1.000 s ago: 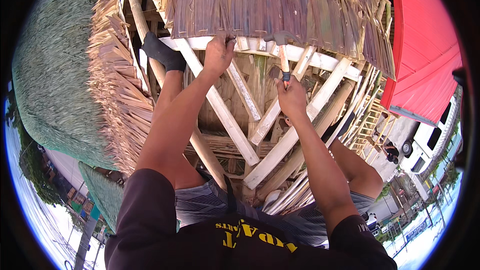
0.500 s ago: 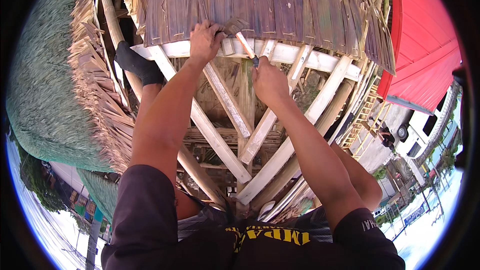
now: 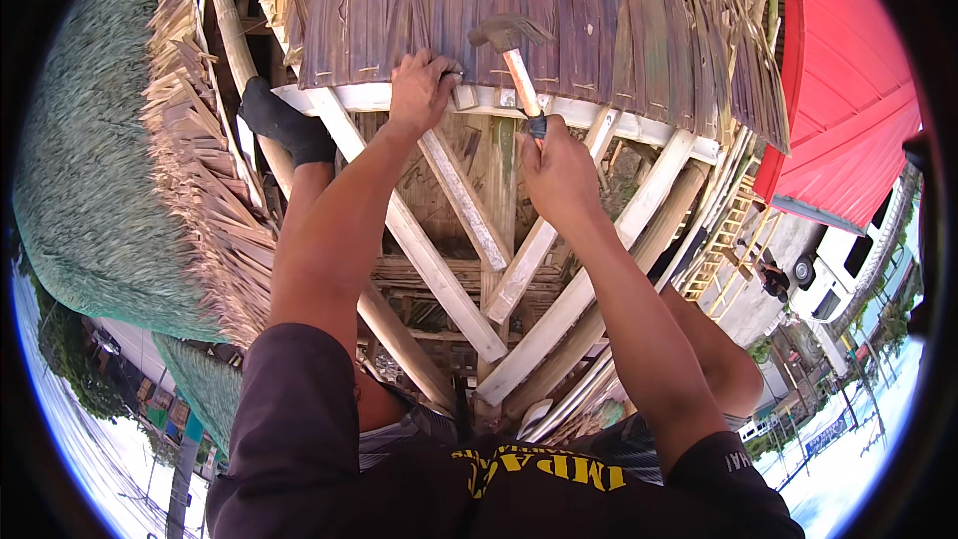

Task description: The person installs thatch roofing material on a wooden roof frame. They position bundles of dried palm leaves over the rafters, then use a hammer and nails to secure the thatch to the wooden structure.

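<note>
My right hand (image 3: 559,168) is wrapped around the handle of a claw hammer (image 3: 521,80). The hammer's metal head is over the brown thatch panel (image 3: 559,5), apart from my left hand. At the lower edge of that panel, beside the white wooden crosspiece (image 3: 364,97), my left hand (image 3: 421,95) is closed with thumb and fingertips together. Whatever is in that pinch is too small to name. A short wooden block end (image 3: 465,97) shows just right of my fingertips.
White-painted rafters (image 3: 419,250) slope toward me, with open gaps between them. My sock-covered foot (image 3: 289,125) rests on a bamboo pole (image 3: 238,40). Green-netted thatch (image 3: 90,170) lies left. A red metal roof (image 3: 848,70), yellow ladder (image 3: 723,250) and white vehicle (image 3: 833,269) are at right.
The hammer has swung away from my left fingertips, its head now farther right and higher over the thatch. My left hand stays at the panel's edge.
</note>
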Available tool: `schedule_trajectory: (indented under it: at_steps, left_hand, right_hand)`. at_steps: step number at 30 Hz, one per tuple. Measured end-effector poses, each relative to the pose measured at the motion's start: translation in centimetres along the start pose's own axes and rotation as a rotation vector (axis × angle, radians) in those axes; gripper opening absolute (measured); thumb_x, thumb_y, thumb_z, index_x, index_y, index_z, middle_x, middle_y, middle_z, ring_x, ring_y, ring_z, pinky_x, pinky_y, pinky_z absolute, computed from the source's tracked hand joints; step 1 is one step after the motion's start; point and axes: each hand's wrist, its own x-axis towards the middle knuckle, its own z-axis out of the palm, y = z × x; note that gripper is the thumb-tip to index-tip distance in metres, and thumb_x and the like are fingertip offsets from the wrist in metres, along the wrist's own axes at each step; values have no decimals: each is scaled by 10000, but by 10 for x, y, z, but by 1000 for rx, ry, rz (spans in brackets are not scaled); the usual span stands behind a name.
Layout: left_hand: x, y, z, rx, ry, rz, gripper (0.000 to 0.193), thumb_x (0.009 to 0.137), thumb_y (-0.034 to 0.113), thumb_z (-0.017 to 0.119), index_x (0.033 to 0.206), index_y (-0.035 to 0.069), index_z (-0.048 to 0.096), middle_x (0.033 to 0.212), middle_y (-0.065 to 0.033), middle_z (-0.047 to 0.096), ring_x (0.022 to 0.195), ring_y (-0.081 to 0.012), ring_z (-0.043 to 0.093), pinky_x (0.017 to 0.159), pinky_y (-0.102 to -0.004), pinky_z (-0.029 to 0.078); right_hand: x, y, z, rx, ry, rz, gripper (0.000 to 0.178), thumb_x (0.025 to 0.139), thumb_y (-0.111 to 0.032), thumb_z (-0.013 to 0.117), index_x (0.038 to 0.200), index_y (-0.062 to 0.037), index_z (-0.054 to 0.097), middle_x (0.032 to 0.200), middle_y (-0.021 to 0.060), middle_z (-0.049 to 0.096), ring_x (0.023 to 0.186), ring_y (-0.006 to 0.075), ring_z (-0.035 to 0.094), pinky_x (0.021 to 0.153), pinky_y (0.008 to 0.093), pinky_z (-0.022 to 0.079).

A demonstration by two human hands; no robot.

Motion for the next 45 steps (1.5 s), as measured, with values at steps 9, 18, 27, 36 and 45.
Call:
schedule_trajectory:
  at_steps: [9,18,27,36,45]
  left_hand:
    - [2,-9,-22,-222,-70,66,351,880,6,687,1208,23,564,1003,-129,719,1005,-343,653,906,-441,497]
    - [-6,-4,-13,-216,-10,-23,330,885,-5,676,1196,18,568,1016,-133,722,1028,-354,649,916,-450,500]
    - [-35,107,-13,-344,-89,-97,387,892,3,614,1275,11,558,1201,-226,645,1041,-398,656,918,-460,528]
    - [-72,299,43,-1234,-452,-425,188,1014,148,650,1094,-22,651,982,-61,703,874,-127,656,806,-288,541]
    - [-30,362,114,-947,-303,-245,87,1022,94,542,1036,8,544,996,-103,674,877,-169,702,769,-310,562]
  right_hand:
    - [-13,-11,19,278,180,-4,239,1026,-219,602,1076,-1,517,813,214,690,780,466,688,686,490,534]
    - [-1,-11,17,80,133,-198,291,1027,-244,560,1050,31,465,796,265,688,757,470,692,673,544,552]
    - [-3,66,16,421,99,103,229,981,-229,690,892,-43,590,656,94,617,544,242,597,519,391,463]
    - [-86,163,-80,1325,9,440,288,957,-282,756,897,-120,526,650,-50,480,496,70,436,467,257,388]
    - [-80,259,-101,999,371,443,292,970,-299,712,912,-97,509,698,29,535,577,162,528,532,334,446]
